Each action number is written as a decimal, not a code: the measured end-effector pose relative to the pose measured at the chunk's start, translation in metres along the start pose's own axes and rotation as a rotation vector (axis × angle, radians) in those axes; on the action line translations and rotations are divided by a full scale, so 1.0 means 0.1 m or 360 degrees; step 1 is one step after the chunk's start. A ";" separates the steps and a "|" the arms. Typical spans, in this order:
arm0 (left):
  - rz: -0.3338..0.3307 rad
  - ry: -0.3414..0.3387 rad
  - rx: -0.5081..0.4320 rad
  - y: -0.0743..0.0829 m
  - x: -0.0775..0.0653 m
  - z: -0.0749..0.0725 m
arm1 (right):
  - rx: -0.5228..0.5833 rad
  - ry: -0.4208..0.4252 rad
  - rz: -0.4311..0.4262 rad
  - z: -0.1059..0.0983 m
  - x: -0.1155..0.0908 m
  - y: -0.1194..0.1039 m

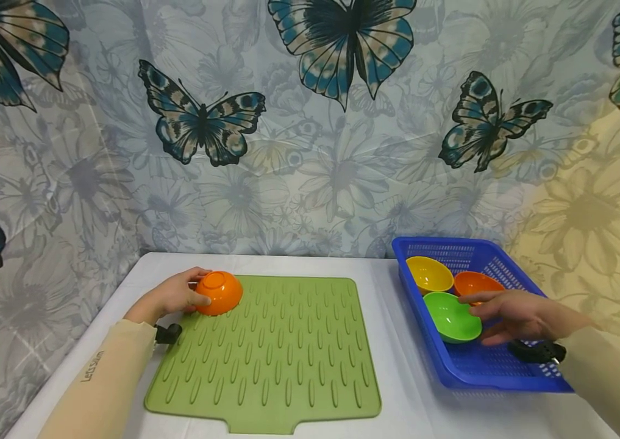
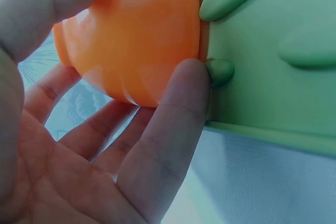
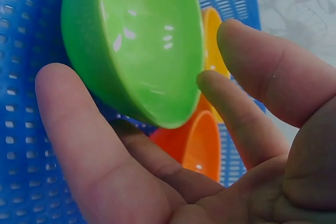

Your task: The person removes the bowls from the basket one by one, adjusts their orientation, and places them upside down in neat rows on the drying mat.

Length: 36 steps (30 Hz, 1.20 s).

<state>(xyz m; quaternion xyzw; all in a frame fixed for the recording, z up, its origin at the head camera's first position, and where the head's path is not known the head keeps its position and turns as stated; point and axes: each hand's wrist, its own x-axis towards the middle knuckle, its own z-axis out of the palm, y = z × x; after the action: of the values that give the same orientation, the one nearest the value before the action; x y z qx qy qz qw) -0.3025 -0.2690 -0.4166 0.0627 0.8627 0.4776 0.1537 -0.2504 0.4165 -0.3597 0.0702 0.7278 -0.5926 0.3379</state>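
At the far left corner of the green mat [image 1: 271,350], an orange bowl [image 1: 225,292] sits upside down. My left hand [image 1: 175,296] grips its left side, the thumb on one side and the fingers against the other, as the left wrist view shows on the bowl's wall [image 2: 142,35]. Over the blue basket [image 1: 496,383], my right hand [image 1: 529,314] is spread beside a green bowl [image 1: 451,320] that faces up. The right wrist view shows its fingers [image 3: 89,135] around the green bowl's rim without a clear grip; whether a fingertip touches it I cannot tell.
Behind the green bowl in the basket are a yellow bowl [image 1: 430,275] and another orange bowl [image 1: 477,282], both facing up. A white cloth [image 1: 397,390] covers the table. A butterfly-print curtain [image 1: 337,183] hangs along the back.
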 end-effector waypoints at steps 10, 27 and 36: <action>-0.0008 0.0008 0.0005 -0.02 0.02 0.00 | -0.0041 0.0057 0.0051 0.06 0.10 0.02; -0.0009 0.0001 0.0008 0.00 0.00 0.00 | 0.0101 0.0054 0.0041 0.10 0.14 0.05; -0.0005 -0.0006 -0.0006 0.00 -0.01 -0.01 | 0.0078 0.0070 0.0010 0.11 0.12 0.07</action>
<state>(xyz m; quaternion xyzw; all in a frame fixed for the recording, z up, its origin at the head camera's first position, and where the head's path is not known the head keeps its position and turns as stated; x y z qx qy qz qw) -0.3020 -0.2698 -0.4164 0.0619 0.8615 0.4790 0.1564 -0.2513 0.4048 -0.3725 0.0940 0.7200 -0.6076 0.3218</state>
